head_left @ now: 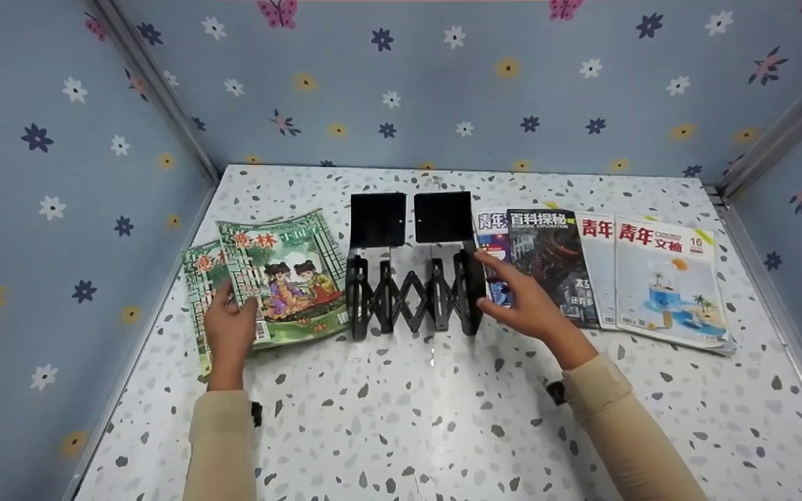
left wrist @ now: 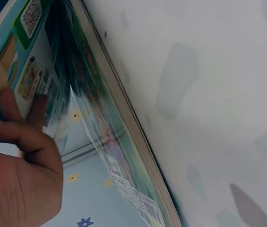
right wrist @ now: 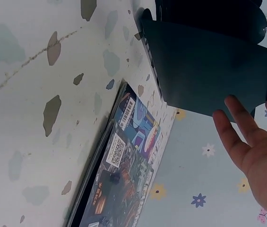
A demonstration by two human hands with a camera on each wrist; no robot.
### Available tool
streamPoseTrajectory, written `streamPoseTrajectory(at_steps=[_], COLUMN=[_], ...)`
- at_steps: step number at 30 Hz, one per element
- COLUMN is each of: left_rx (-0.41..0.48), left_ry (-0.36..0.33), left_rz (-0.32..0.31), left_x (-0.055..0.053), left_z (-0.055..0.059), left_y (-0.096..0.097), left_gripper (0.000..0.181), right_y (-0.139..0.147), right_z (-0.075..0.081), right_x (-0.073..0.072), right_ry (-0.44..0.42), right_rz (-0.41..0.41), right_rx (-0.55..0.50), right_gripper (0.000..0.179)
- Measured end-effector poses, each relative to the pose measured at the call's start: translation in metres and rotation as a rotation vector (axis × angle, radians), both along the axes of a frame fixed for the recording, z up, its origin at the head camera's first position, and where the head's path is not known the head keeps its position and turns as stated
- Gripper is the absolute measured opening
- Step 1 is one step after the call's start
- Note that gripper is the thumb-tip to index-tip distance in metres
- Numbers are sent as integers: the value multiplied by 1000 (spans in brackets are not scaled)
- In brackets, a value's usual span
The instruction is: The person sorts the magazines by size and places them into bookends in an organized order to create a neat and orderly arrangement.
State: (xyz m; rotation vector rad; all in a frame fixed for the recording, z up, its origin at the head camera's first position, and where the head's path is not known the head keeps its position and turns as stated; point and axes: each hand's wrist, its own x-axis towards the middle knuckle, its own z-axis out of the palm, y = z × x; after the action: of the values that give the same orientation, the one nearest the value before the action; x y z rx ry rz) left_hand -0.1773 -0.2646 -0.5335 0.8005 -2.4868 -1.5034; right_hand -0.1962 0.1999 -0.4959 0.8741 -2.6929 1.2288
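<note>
Magazine (head_left: 296, 282) with a green cover, two cartoon children on its front, lies on the left side of the table and overlaps a matching green magazine (head_left: 199, 292) at its left. I have the left hand (head_left: 230, 327) at its left edge, fingers bent and thumb over the cover, pinching it. On my left wrist feed the pages near those fingers stand tilted up from the tabletop.

Just to the right, near the table's middle, I see a black bookend (head_left: 437, 296): a criss-cross lattice with slim uprights in front, and a left panel (head_left: 377, 220) and a right panel (head_left: 443, 217) behind, set apart by a gap. My right hand (head_left: 523, 303) is at its right side, fingers spread and fairly straight, gripping nothing; whether the fingertips actually touch the black metal I can't tell from here.

Beyond that hand, more magazines overlap in a row: a blue-purple one (head_left: 491, 240) partly hidden, a dark one (head_left: 551, 271), then two pale ones, the rightmost (head_left: 669, 282) showing a blue drink-like picture. Under everything is my speckled white table (head_left: 373, 417), and past its edges blue flowered walls (head_left: 443, 104).
</note>
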Motion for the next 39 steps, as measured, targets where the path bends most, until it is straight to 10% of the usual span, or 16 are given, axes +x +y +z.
streamPoseTrajectory(at_steps=[17, 39], left_rx=[-161, -405], left_ry=[562, 1159], left_rz=[64, 174], left_x=[20, 51], left_z=[41, 106], left_y=[50, 102], left_gripper=[51, 46], right_y=[-11, -12], right_z=[32, 32], right_x=[18, 17], right_ry=[-34, -60], right_rz=[7, 17], right_rx=[-39, -42], right_gripper=[65, 65])
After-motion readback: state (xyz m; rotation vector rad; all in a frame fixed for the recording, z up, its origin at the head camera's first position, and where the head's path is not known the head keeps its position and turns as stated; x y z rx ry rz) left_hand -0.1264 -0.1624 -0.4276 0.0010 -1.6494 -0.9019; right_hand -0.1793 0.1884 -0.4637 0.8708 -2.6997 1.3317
